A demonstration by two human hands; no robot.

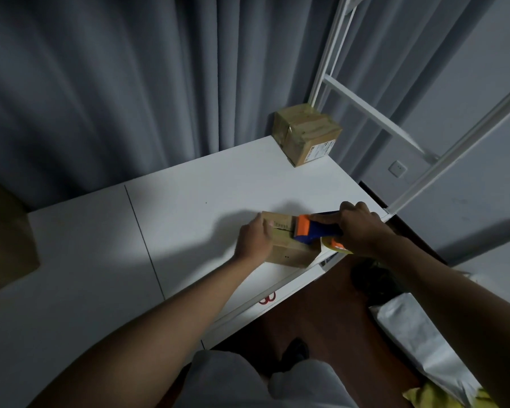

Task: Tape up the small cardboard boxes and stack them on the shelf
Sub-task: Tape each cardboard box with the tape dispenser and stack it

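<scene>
Head view records the small cardboard box [289,245] near the white table's [189,201] front edge, left hand [255,241] clasped over its left end to steady it, while right hand [358,228] grips the tape dispenser [312,229] pressed along the box's top seam.

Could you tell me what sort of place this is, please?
Probably a home room used for packing: grey curtains, a white metal shelf frame, a wall socket and a white table.
</scene>
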